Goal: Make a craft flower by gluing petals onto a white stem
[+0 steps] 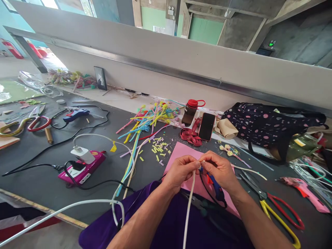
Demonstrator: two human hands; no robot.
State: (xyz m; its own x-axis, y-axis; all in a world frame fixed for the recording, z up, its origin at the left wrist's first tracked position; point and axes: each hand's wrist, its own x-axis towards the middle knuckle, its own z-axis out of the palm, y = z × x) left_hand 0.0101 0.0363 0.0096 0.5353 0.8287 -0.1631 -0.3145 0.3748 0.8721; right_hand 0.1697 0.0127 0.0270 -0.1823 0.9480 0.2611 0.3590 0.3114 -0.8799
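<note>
My left hand (pixel 183 169) and my right hand (pixel 218 169) meet fingertip to fingertip over a pink sheet (pixel 178 154). Both are closed in a pinch at the upper end of a cream pipe cleaner (pixel 190 207), whose length hangs down toward my lap. The exact pinched spot is covered by my fingers. Just beneath my right hand lies a blue glue gun (pixel 218 190) with a red trigger and a black cable. Another cream stem (pixel 250 169) sticks out to the right from behind my right hand.
Scissors (pixel 272 204) and a pink glue gun (pixel 306 193) lie to the right. A magenta power strip (pixel 83 169) with cables sits left. Bundled pipe-cleaner flowers (pixel 155 116), yellow cut pieces (pixel 158 148), a bottle (pixel 190 112), a phone (pixel 206 127) and a patterned bag (pixel 259 128) stand or lie beyond.
</note>
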